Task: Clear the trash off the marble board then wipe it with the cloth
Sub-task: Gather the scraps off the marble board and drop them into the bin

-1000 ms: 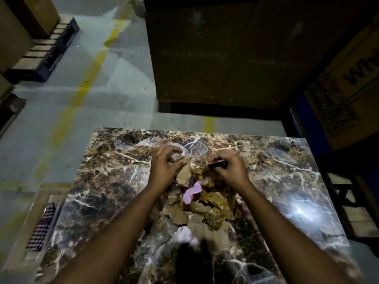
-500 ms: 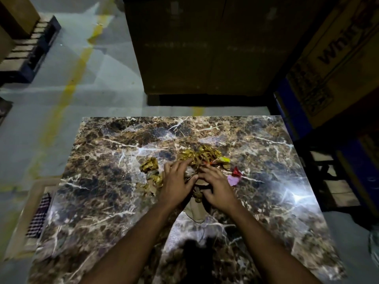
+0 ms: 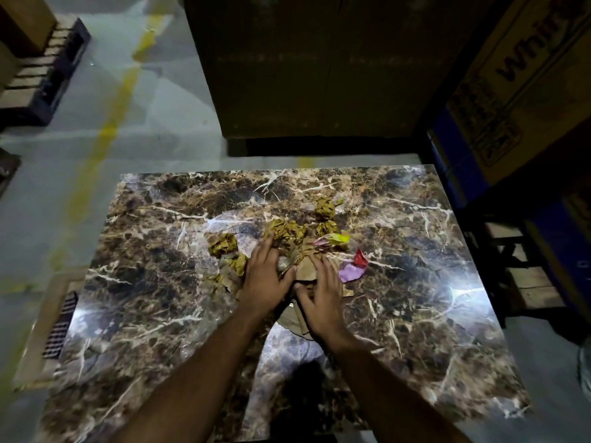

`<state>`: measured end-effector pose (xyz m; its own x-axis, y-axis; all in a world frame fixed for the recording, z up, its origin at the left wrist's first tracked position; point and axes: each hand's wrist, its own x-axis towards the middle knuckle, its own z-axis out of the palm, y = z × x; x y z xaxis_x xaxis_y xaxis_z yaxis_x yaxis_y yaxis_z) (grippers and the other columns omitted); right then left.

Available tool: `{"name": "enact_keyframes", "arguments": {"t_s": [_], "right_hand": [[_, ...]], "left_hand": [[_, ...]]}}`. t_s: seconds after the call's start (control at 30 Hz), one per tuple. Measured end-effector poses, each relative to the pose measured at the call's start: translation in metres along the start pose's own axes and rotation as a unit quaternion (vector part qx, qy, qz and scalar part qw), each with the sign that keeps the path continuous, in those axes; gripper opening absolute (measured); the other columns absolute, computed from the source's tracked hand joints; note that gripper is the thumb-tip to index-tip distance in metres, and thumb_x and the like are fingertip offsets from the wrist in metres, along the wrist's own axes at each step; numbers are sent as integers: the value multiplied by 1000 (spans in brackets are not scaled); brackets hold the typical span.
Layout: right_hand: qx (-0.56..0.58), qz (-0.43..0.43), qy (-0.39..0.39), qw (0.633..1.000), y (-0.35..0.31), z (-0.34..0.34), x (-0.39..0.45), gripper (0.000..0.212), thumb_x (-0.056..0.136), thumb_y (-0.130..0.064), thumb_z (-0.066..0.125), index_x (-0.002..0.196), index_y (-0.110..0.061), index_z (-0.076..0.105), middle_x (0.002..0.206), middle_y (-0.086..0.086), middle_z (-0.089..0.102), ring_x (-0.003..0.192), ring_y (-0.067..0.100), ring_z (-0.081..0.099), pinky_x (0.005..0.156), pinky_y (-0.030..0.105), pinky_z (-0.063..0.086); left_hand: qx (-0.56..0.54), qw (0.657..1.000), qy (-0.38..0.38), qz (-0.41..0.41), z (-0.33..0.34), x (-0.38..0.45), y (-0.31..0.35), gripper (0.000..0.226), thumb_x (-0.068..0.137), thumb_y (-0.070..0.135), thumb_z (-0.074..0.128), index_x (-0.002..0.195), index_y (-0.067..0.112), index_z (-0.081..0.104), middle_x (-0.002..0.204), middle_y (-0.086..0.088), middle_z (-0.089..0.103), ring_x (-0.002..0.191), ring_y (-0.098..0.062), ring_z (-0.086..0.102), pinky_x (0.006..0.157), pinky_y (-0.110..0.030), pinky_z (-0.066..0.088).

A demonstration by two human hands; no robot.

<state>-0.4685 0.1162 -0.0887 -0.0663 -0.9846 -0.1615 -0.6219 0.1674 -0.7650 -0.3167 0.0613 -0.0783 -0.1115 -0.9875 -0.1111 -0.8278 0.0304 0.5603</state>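
Note:
A brown, white-veined marble board (image 3: 153, 282) fills the middle of the head view. A heap of trash (image 3: 287, 231) lies at its centre: crumpled yellow-brown wrappers, torn brown paper, a pink scrap (image 3: 350, 272) and a red scrap (image 3: 359, 258). My left hand (image 3: 265, 276) lies palm down on the left of the heap, fingers spread over the wrappers. My right hand (image 3: 323, 292) lies palm down beside it, fingers spread over the brown paper. Both hands press on the trash without gripping it. A checkered cloth (image 3: 60, 324) lies on the low ledge left of the board.
Large cardboard boxes (image 3: 319, 65) stand right behind the board, and a printed box (image 3: 527, 75) rises at the right. A wooden pallet (image 3: 41, 71) sits at the far left on the grey floor with a yellow line (image 3: 105, 129). A dark frame (image 3: 527, 273) stands at the board's right edge.
Both hands pulled back from the far side of the heap toward me and now lie flat on its near part. The right hand no longer pinches a dark item. The trash is spread wider.

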Motion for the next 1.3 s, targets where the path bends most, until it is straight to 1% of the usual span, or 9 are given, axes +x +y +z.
{"name": "enact_keyframes", "arguments": {"t_s": [0.17,0.43,0.57,0.77,0.9,0.97,1.1,1.2,1.3], "right_hand": [[80,20,25,996,-9,6,3,65,87,-44,45,149,-30,37,160,0,33,149,20,26,121,51,27],[304,50,0,951,-25,-6,10,59,88,-16,49,143,-35,51,149,-7,49,136,7,47,113,42,44],[360,86,23,929,-39,-16,7,48,97,-37,37,141,-30,56,149,-9,51,136,1,47,111,30,41],[368,147,39,917,-55,-13,6,36,88,-69,49,120,-56,60,132,-8,62,124,16,59,110,54,45],[381,137,76,911,-74,-21,3,30,98,-44,56,117,-65,46,113,-9,63,105,19,65,99,58,52],[394,132,86,906,-82,-27,2,43,93,-48,58,131,-56,40,123,-6,63,106,20,66,96,53,55],[429,145,71,889,-98,-34,-1,49,105,-17,52,151,-30,38,152,1,43,122,14,59,102,37,53],[442,129,78,884,-112,-43,-7,26,102,-10,54,110,-32,64,138,16,56,120,28,60,100,37,52],[432,99,92,892,-119,-43,-15,19,83,-37,60,92,-25,73,126,25,57,117,39,58,99,49,51]], "left_hand": [[-89,995,49,-20,9,-18,11,56,89,57,46,137,29,48,168,7,13,152,-22,19,119,-54,28],[-141,980,130,-49,16,-36,25,61,90,62,42,143,34,51,169,11,-10,154,-23,-2,117,-54,17],[-206,966,156,-35,23,-39,29,58,94,58,41,142,29,55,170,12,6,155,-14,2,118,-47,14],[-291,939,179,-35,20,-41,50,46,95,50,45,129,23,62,141,11,52,144,-10,33,115,-40,31],[-369,908,196,-22,0,-43,72,30,94,43,51,110,21,65,134,7,60,129,-4,51,100,-17,41],[-400,892,208,-25,-11,-45,82,29,91,43,54,103,18,63,131,2,63,123,3,54,90,-8,42],[-460,852,245,-46,-25,-47,93,32,83,46,64,90,15,60,106,3,69,99,1,64,78,-10,45],[-465,846,254,-58,-34,-50,97,29,81,42,70,84,16,60,86,10,66,82,-4,63,73,-16,46],[-472,845,242,-63,-44,-51,101,37,82,51,69,82,15,60,78,10,64,73,-3,58,66,-16,44]]}}
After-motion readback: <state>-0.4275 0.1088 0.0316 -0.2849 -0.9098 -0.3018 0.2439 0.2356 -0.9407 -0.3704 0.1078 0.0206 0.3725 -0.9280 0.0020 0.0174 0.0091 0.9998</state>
